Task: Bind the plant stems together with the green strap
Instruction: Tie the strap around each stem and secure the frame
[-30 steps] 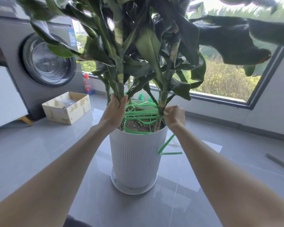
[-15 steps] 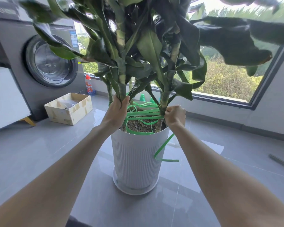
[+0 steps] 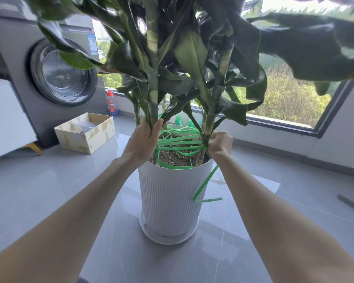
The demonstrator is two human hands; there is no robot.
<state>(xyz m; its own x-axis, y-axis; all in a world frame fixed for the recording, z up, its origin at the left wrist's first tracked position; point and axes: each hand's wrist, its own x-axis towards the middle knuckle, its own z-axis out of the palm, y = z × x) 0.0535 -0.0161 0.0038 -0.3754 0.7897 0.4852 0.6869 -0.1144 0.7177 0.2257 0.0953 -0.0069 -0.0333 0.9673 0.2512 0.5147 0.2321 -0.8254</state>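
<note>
A tall leafy plant stands in a white ribbed pot on the grey floor. Its left stem is gripped low down by my left hand. My right hand is curled round the green strap beside the right stem. The strap runs in several loops between the stems above the soil. Its loose end hangs down the pot's right side.
A grey washing machine stands at the left, with an open cardboard box and a red-capped bottle near it. A wide window lies behind the plant. A white saucer sits under the pot.
The strap's loose end has swung slightly on the pot's right side. Both hands keep their holds at the stems.
</note>
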